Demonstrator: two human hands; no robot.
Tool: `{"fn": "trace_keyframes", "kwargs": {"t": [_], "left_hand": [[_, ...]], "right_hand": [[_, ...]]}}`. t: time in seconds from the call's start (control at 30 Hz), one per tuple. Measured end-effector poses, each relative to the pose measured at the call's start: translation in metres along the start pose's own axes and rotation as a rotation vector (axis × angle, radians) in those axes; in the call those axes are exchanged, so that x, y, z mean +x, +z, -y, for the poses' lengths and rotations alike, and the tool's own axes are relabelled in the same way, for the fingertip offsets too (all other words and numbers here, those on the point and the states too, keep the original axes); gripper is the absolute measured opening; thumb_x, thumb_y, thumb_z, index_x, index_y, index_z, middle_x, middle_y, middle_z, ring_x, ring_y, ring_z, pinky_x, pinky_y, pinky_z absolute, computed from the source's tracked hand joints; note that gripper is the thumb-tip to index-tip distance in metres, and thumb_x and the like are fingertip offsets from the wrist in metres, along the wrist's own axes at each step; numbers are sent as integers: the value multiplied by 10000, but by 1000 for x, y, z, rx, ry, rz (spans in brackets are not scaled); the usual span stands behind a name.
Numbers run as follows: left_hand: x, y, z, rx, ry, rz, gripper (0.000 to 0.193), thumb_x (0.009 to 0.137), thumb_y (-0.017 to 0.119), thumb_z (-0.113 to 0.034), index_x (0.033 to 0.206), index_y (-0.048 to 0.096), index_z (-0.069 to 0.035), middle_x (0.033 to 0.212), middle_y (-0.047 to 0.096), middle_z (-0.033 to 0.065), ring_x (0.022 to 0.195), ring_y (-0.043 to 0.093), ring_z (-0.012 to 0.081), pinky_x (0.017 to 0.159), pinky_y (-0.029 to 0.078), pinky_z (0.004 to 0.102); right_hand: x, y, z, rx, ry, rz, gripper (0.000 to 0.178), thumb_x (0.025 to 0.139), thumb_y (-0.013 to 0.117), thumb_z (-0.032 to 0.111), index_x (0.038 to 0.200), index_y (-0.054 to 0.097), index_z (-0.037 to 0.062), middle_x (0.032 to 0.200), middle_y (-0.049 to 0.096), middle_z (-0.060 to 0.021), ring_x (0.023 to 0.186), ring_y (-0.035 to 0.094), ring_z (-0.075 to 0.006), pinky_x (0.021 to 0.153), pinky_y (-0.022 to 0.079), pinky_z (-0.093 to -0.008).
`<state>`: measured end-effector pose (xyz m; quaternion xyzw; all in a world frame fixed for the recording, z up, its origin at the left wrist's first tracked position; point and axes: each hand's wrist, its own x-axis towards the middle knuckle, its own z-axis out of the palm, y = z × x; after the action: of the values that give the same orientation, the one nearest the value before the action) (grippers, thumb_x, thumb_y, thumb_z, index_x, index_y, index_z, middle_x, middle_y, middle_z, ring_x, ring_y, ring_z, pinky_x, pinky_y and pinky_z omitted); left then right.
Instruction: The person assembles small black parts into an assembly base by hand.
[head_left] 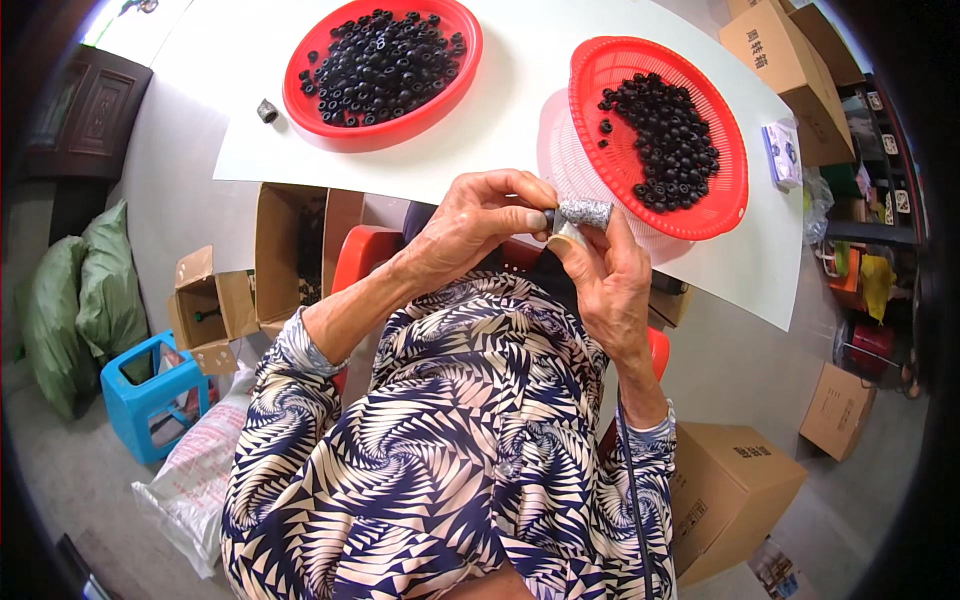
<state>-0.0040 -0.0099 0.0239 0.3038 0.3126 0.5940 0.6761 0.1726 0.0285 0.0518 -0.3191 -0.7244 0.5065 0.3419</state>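
My left hand [470,222] pinches a small black ring-shaped part [549,217] between thumb and fingertips, just past the near edge of the white table. Close against it, my right hand [617,285] is closed, thumb toward index finger. A grey speckled sleeve-like piece [586,212] lies along the right index finger, and something whitish shows by the thumb; what those fingers grip is too small to make out. Beyond the right hand stands a red basket [738,165] with many black parts [675,145] inside. Similar black rings [385,68] fill a red tray [468,75] at the far left.
On the white table [515,115] a small grey piece [267,111] lies beside the tray, and a small white-purple box [782,155] sits at the right edge. Cardboard boxes [735,490], a blue stool [150,395] and green sacks [105,290] surround the red chair [362,255].
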Motion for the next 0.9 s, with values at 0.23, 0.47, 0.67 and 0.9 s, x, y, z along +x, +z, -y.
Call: {"fn": "trace_keyframes", "kwargs": {"t": [0.23, 0.47, 0.67, 0.9], "left_hand": [[1, 5, 4, -210, -86, 11, 188, 822, 653, -20, 1008, 643, -2, 1034, 583, 57, 915, 552, 131, 811, 465, 259], [0, 2, 5, -231, -71, 1, 193, 860, 630, -51, 1041, 631, 14, 993, 600, 65, 912, 569, 132, 807, 473, 249], [1, 1, 1, -176, -46, 14, 181, 863, 624, -59, 1026, 628, 19, 917, 609, 80, 815, 586, 130, 763, 490, 247], [1, -2, 4, -90, -13, 29, 160, 860, 610, -39, 1011, 625, 15, 848, 583, 82, 745, 570, 138, 715, 484, 253]], "right_hand": [[-1, -1, 8, 189, 81, -51, 201, 894, 606, 81, 1014, 512, -50, 892, 686, -135, 787, 658, -157, 694, 504, -253], [-4, -9, 5, 154, 182, -51, 216, 903, 608, 114, 1025, 522, -41, 897, 676, -102, 788, 616, -106, 711, 487, -235], [-3, -8, 5, 146, 165, -14, 220, 904, 608, 127, 1010, 515, -43, 921, 686, -133, 825, 627, -118, 710, 489, -242], [-5, -11, -1, 114, 188, -9, 247, 905, 611, 151, 999, 502, -50, 898, 676, -134, 817, 615, -117, 709, 487, -247]]}}
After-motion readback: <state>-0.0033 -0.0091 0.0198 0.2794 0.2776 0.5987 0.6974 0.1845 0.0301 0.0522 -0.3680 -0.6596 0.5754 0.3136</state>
